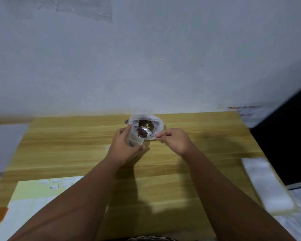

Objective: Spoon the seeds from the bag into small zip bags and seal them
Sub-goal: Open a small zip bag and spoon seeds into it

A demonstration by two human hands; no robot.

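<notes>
I count two grips over one counter [198,171]: the left grip [123,148] and the right grip [174,141]. There is one clear bag [157,121] near the far edge, one spoon [148,132], and seeds [144,122] too many for me to count. One pale yellow sheet [33,192] at the near left corner carries roughly six small white pieces [55,183], too blurred to count exactly. One white packet [266,185] lies at the right edge.

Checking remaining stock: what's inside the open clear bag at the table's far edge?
In the bag: dark seeds, plus a seed-loaded spoon held by the right hand near the front rim. Its bottom is covered by seeds.
</notes>
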